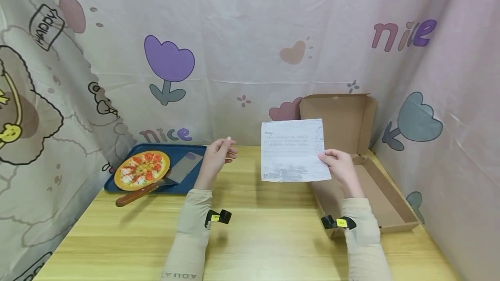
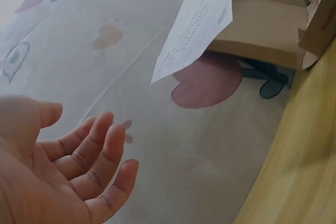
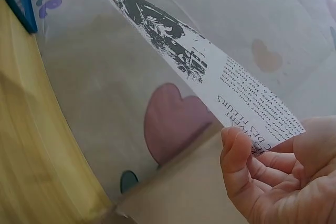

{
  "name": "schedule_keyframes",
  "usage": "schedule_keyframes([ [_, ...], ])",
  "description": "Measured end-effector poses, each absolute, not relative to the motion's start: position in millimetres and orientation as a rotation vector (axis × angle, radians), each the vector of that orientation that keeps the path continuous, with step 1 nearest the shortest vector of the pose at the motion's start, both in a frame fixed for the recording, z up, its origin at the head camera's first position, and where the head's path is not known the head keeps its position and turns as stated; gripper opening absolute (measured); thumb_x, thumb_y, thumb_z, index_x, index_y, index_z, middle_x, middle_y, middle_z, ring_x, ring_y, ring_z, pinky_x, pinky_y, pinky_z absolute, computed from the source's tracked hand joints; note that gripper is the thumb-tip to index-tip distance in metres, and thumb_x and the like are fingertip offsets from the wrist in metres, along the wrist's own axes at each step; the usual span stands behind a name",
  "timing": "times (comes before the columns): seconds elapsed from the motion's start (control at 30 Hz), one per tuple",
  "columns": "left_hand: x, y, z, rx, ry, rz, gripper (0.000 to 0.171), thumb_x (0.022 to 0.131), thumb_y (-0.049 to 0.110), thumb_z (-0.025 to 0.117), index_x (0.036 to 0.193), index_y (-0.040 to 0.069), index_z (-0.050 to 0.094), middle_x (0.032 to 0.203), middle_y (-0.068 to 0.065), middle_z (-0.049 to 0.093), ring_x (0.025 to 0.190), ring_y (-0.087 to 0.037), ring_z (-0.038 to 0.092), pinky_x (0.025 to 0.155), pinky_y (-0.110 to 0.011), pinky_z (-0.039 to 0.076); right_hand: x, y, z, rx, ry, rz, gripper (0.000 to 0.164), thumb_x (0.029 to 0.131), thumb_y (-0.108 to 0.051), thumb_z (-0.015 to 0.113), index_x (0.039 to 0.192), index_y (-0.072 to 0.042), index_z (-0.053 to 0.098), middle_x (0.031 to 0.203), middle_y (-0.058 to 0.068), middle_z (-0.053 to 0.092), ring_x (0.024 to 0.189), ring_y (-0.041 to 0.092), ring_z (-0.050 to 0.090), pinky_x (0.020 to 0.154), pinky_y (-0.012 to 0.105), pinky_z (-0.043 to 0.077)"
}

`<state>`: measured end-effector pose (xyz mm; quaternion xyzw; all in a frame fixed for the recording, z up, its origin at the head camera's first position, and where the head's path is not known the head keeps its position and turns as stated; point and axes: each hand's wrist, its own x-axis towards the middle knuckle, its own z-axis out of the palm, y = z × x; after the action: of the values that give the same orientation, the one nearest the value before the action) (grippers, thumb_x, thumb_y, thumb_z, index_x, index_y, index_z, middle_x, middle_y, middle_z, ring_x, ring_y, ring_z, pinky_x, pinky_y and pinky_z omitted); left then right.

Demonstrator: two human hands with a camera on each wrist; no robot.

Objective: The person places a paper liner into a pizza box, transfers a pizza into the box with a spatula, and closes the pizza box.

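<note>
A thin square sheet of printed paper (image 1: pixel 295 151) is held up above the table, its text and picture showing in the right wrist view. My right hand (image 1: pixel 341 169) pinches its right edge between thumb and fingers. In the left wrist view the paper (image 2: pixel 197 22) hangs apart from my left hand (image 2: pixel 79 166), which holds nothing, its fingers loosely bent. The left hand is raised beside the blue tray (image 1: pixel 117 185). Behind and below the right hand stands a cardboard pizza box (image 1: pixel 384 194) with its lid up; the paper covers part of it.
On the tray lie a pizza (image 1: pixel 142 170) and a broad pizza server (image 1: pixel 186 167), whose wooden handle (image 1: pixel 136 195) sticks out over the tray's front edge. A printed curtain (image 1: pixel 242 55) encloses the wooden table (image 1: pixel 250 246) at the back and sides.
</note>
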<state>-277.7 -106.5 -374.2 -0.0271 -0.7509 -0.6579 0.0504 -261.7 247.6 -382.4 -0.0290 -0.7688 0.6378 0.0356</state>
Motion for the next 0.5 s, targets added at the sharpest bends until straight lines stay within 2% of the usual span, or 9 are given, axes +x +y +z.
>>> schedule_keyframes([
  [0.13, -278.2, -93.0, -375.5, -0.104, -2.252, -2.012, 0.039, 0.102, 0.039, 0.046, 0.109, 0.005, 0.065, 0.089, -0.008, 0.068, 0.074, -0.014, 0.065, 0.07, -0.028, 0.053, -256.6, 261.7, -383.0, -0.079, -2.375, 1.938, 0.039, 0.096, -0.014, 0.06, 0.12, 0.017, 0.053, 0.076, -0.016, 0.066, 0.071, 0.001, 0.064, 0.063, 0.02, 0.056],
  [0.5, -284.6, -57.5, -389.5, -0.114, -2.254, -2.024, 0.035, 0.101, 0.036, 0.052, 0.101, 0.004, 0.067, 0.077, -0.003, 0.066, 0.066, -0.013, 0.064, 0.063, -0.026, 0.053, -241.4, 305.1, -382.3, -0.132, -2.47, 1.768, 0.048, 0.097, -0.024, 0.06, 0.124, 0.014, 0.052, 0.077, -0.02, 0.064, 0.071, 0.002, 0.065, 0.062, 0.022, 0.057],
])
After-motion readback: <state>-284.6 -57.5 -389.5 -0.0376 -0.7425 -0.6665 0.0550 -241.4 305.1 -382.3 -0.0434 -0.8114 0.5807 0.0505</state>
